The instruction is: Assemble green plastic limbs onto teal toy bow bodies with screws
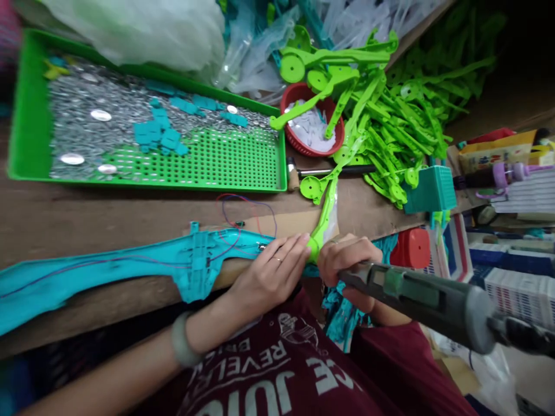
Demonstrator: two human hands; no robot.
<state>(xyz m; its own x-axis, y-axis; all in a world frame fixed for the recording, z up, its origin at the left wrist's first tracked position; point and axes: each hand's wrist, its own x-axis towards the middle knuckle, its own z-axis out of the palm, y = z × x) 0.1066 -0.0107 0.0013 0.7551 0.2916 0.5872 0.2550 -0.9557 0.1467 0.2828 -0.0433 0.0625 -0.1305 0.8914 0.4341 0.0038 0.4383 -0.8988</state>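
Observation:
My left hand point(280, 263) lies over the right end of a long turquoise plastic shell point(150, 251), fingers together and thumb hidden. Its fingertips touch a bright green plastic arm point(326, 216) at the shell's end. Thin red and blue wires point(247, 199) run along the shell and loop up onto the table. My right hand point(350, 260) is closed around the front of a dark grey electric screwdriver point(407, 289), close beside the green arm. The driver's tip is hidden by the hand. A cord leaves its back end at the right.
Behind the shell stands a green tray point(173, 184) with small metal pieces and turquoise parts. A red basket point(312, 151) of white bits, a hammer point(321, 171) and a heap of green arms point(390, 127) lie farther right. A teal box point(429, 189) and red container point(411, 248) sit nearby.

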